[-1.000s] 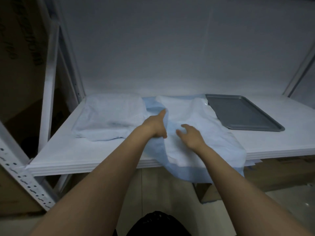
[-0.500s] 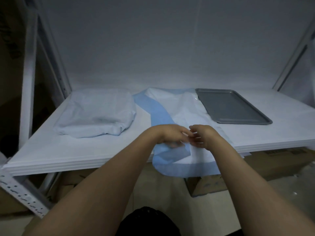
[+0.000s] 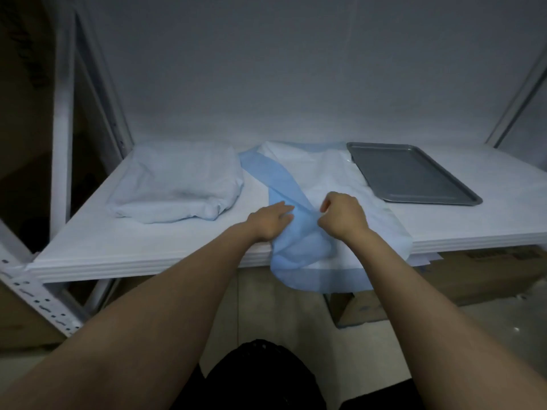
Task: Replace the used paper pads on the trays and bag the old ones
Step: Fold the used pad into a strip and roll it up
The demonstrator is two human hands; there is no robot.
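Note:
A white paper pad with a blue border lies spread in the middle of the white shelf, its near end hanging over the front edge. My left hand rests on the folded-over blue edge. My right hand is closed on the pad just to the right of that fold. To the left sits a tray wrapped in a pale pad. A bare grey metal tray lies at the right, touching the spread pad's edge.
White metal rack posts frame the shelf on the left and right. Cardboard boxes stand under the shelf at the right. A black bag is below, between my forearms. A pale wall closes the back.
Both hands first drew together at the pad's near edge, then moved slightly apart. The blue border is now folded over and bunched between them, hanging further over the shelf edge.

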